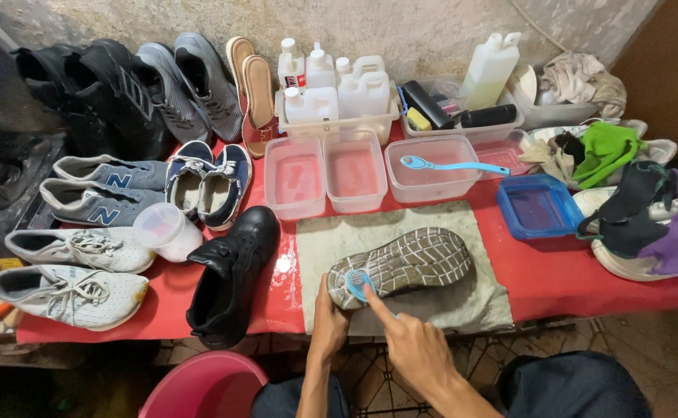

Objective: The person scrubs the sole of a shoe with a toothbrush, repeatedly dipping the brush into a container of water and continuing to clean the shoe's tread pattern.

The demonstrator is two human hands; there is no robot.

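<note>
Near the table's [571, 279] front edge, on the grey towel [462, 298], we steady the upturned shoe [404, 263] by its heel with our left hand [329, 319] while our right hand [410, 340] grips the blue brush [358, 283]; the shoe looks light, wet-soled, probably slippery.

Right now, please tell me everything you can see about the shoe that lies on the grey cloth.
The shoe lies sole up on the grey cloth, toe toward the right. Its sole is dark grey with pale, wet-looking grooves in a grid. The left hand grips its heel end. The right hand presses a small blue brush against the heel of the sole.
</note>
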